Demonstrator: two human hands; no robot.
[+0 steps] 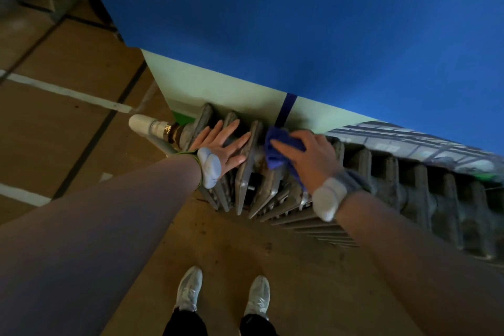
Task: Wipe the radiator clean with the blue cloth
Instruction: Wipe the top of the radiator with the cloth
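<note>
Blue wall is rising behind the radiator [381, 172], whose long axis is running off rightward. Right hand [308, 155] is gripping the blue cloth [275, 142] atop the fins; left hand [226, 144] is resting flat beside it.

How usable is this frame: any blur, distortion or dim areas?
Head view: strong wide-angle bending of the wall and floor; top-left corner blurred; light dim, right end of the radiator murky; hands and blue cloth reasonably sharp.

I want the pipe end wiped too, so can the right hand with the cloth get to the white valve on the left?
Probably not directly: the left hand lies flat on the radiator between the blue cloth and the white valve.
</note>
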